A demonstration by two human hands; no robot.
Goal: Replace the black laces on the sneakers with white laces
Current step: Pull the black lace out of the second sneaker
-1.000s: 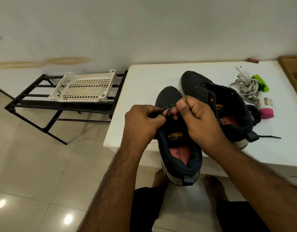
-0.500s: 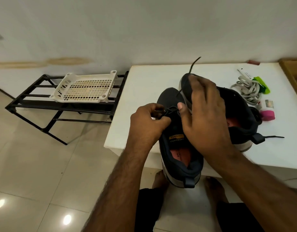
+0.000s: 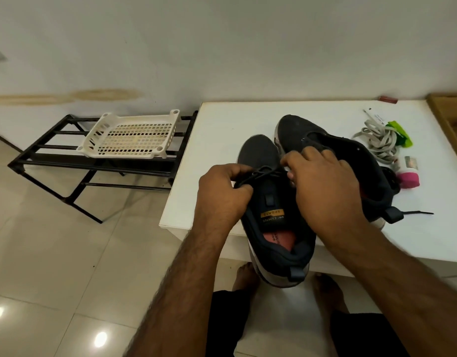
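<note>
Hands pinching thin black lace, dark mesh sneaker

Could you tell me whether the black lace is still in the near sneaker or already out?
Still in: the thin black lace crosses the near dark sneaker's lowest eyelets, between left hand and right hand.

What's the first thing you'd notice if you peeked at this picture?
Two hands in the middle: the left hand and right hand pinch a black lace on the near dark sneaker, whose heel hangs over the white table's front edge. A second sneaker lies behind it, with a bundle of pale laces to the right.
</note>
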